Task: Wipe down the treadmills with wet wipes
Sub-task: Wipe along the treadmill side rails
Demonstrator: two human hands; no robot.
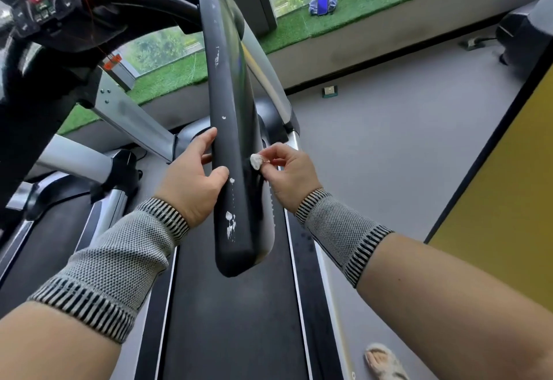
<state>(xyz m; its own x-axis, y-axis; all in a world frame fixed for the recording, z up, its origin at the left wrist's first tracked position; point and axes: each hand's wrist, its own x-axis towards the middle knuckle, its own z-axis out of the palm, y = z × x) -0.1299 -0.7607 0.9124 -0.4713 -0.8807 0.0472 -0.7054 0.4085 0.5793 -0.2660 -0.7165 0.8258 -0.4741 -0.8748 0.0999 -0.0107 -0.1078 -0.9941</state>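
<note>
**Wipe pinched against the handrail**

Far left of the grip: console (45, 8) with its buttons, black and partly blurred, up at the top corner. Below it, grey frame posts (131, 122) and a second belt's edge.

Left hand (194, 176) wrapped on the black handrail (236, 146), thumb over the top, fingers curled around the left side, closed on the rail. Striped knit cuff (119, 260) at the wrist.

Just below the thumb on the rail: white smears (230, 225), chipped or scuffed patches, more dots higher up the rail.

Right hand (287, 176) just across the rail, fingertips pinched on a small balled-up wet wipe (256, 160). Wipe pressed to the rail's right edge, level with the left thumb. Matching cuff (338, 230) on that wrist.

Beneath both hands: dark treadmill belt (233, 320).

Right of the grip: grey floor (389, 140), a sandalled foot (384, 361) at the bottom, yellow panel (508, 200) at the edge. Beyond, green turf ledge (374, 2) with a blue item too small to identify.
</note>
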